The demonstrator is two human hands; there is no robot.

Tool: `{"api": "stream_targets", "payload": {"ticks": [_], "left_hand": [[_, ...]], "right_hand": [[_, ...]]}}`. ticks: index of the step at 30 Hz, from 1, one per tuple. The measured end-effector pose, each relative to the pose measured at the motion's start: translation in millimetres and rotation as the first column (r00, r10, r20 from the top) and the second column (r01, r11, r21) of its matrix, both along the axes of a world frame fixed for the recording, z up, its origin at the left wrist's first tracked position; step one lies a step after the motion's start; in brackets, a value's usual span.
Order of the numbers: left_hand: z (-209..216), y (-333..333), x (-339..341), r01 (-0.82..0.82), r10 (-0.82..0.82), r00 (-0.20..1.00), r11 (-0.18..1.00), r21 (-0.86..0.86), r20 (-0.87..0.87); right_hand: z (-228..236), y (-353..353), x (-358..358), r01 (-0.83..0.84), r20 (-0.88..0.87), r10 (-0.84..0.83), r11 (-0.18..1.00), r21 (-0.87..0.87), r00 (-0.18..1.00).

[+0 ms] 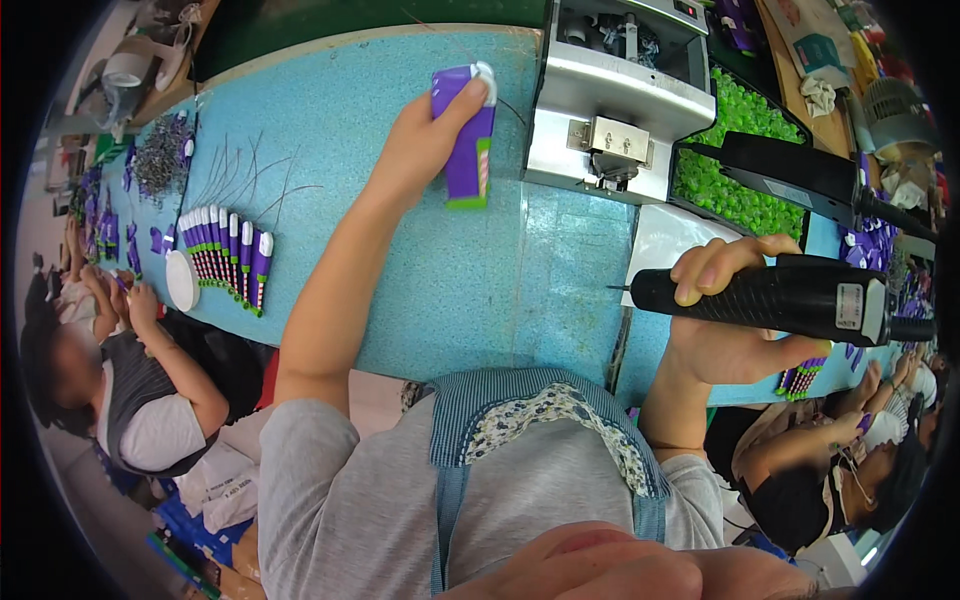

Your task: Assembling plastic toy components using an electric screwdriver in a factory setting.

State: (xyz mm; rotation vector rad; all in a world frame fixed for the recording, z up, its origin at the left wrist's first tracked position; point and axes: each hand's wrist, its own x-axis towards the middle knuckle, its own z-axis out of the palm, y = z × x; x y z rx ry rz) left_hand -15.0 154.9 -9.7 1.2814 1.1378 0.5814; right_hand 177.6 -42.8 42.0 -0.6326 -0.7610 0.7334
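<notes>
Left hand (420, 145) pinches purple plastic tube with white cap (466, 135) near its cap: light, stiff, slick. Right hand (725, 310) wraps black ribbed electric screwdriver (770, 298) mid-barrel, heavier.

A single fisheye view looks steeply down from the person's head, past the chest and apron at the lower edge, onto the blue surface (420, 290) close below. It faces forward across the surface toward a grey machine (610, 110), and straight edges bend near the dark round rim.
</notes>
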Motion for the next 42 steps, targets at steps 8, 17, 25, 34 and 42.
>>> {"api": "stream_targets", "payload": {"ticks": [8,17,25,34,42], "left_hand": [[-21.0,26.8,10.3,-0.038,0.327,0.912,0.666,0.745,-0.246],[14.9,-57.9,-183.2,0.097,0.602,0.608,0.59,0.802,-0.517],[-4.2,-71.2,-199.6,0.233,0.722,0.395,0.52,0.822,-0.569],[12.1,-62.0,-149.1,-0.163,0.405,0.776,0.87,0.465,-0.484],[0.0,-99.8,-119.0,-0.019,0.265,0.796,0.909,0.416,-0.544]], "right_hand": [[3.5,1.4,-10.1,0.008,-0.035,-0.01,0.998,-0.068,0.999],[-4.6,-0.7,-10.3,-0.008,0.043,0.013,0.992,-0.129,0.999],[-0.8,6.4,-26.9,-0.085,0.04,0.09,0.988,-0.127,0.995],[-3.3,1.2,-23.6,-0.081,0.008,0.083,0.988,-0.131,0.997],[-5.3,7.9,-30.3,-0.148,-0.078,0.139,0.981,-0.127,0.987]]}}
